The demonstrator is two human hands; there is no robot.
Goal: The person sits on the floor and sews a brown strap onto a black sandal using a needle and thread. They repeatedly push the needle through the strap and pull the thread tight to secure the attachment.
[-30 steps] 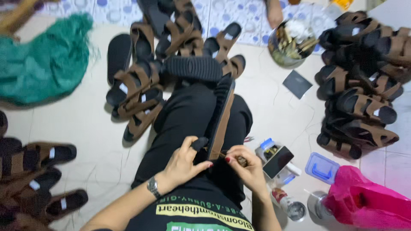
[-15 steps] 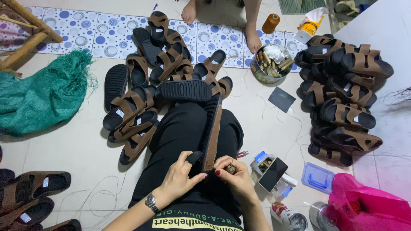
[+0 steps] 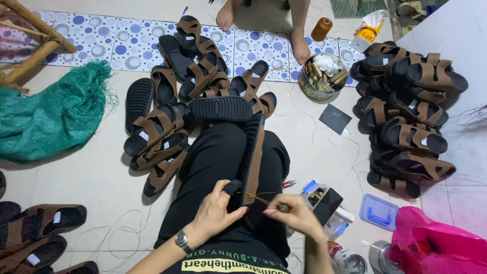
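While the sandal point(image 3: 252, 157) stood on edge along the person's lap, heel end toward the body, the left hand point(image 3: 215, 212) gripped that near end, thumb and fingers closed around the black sole. The right hand point(image 3: 294, 215) sat just beside it, fingers pinched shut on a small tool point(image 3: 282, 207) with thread point(image 3: 256, 198) running from it to the sandal's brown edge. A pile of sandals point(image 3: 177, 116) lay on the floor ahead of the knees, and another stack point(image 3: 406, 111) stood to the right. A tin point(image 3: 320, 76) of odds and ends rested near a second person's bare feet point(image 3: 301, 48). A green net point(image 3: 50, 114) lay to the left, and a pink bag point(image 3: 436, 246) lay at the lower right.
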